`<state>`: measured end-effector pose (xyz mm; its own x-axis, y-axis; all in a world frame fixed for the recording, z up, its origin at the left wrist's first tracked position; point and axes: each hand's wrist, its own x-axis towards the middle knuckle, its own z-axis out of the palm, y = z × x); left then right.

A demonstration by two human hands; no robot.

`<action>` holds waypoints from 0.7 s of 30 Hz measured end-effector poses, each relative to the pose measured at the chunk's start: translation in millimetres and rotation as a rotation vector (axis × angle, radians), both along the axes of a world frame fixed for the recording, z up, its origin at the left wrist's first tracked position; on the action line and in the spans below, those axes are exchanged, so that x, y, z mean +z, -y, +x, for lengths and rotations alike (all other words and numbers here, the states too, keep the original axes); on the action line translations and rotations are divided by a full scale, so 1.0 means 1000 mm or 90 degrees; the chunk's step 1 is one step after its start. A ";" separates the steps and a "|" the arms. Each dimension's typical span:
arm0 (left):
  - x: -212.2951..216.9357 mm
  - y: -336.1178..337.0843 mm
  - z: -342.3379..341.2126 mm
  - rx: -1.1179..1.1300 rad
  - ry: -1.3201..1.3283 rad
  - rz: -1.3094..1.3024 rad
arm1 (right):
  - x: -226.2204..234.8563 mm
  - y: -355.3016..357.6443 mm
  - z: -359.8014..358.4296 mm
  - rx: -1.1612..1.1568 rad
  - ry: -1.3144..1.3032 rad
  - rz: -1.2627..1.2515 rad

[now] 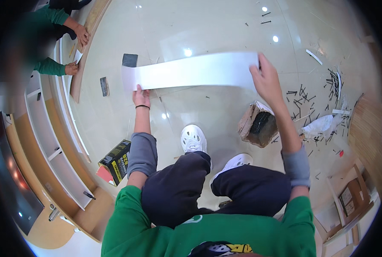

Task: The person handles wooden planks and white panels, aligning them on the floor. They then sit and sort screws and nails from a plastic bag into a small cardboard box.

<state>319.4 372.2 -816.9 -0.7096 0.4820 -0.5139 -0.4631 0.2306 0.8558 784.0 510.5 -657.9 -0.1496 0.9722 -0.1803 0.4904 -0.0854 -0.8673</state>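
Note:
I hold a long white board (191, 70) level in front of me, above the glossy tiled floor. My left hand (140, 97) grips its near edge close to the left end; a black band sits on that wrist. My right hand (266, 79) grips the right end, fingers curled over the edge. My white shoes (194, 138) stand below the board.
An open cardboard box (258, 124) lies by my right foot, with several dark screws (302, 96) scattered beyond it. A black and yellow box (116, 162) stands at my left. White shelving (45, 128) curves along the left, where another person's hands (77, 51) rest on a wooden panel.

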 end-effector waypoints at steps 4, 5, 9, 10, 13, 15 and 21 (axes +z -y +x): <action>0.010 -0.019 -0.040 0.189 0.011 0.068 | -0.020 -0.079 -0.055 0.032 -0.065 0.007; 0.009 -0.021 -0.050 0.206 0.027 0.074 | -0.028 -0.098 -0.071 0.036 -0.107 -0.022; 0.006 -0.021 -0.059 0.217 0.044 0.078 | -0.047 -0.135 -0.114 0.010 -0.265 0.021; 0.004 -0.018 -0.051 0.209 0.043 0.073 | -0.053 -0.134 -0.118 -0.008 -0.312 0.035; 0.001 -0.025 -0.032 0.190 0.077 0.071 | -0.072 -0.130 -0.107 -0.041 -0.198 0.236; -0.001 -0.009 -0.039 0.166 0.075 0.091 | -0.066 -0.110 -0.093 -0.071 -0.231 0.209; 0.019 0.002 0.015 -0.014 -0.047 0.017 | -0.045 -0.007 -0.006 -0.136 -0.163 0.164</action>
<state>334.4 370.2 -797.4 -0.7343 0.5101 -0.4478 -0.3942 0.2167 0.8931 778.3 517.8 -702.7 0.0523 0.9946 0.0893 0.2513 0.0734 -0.9651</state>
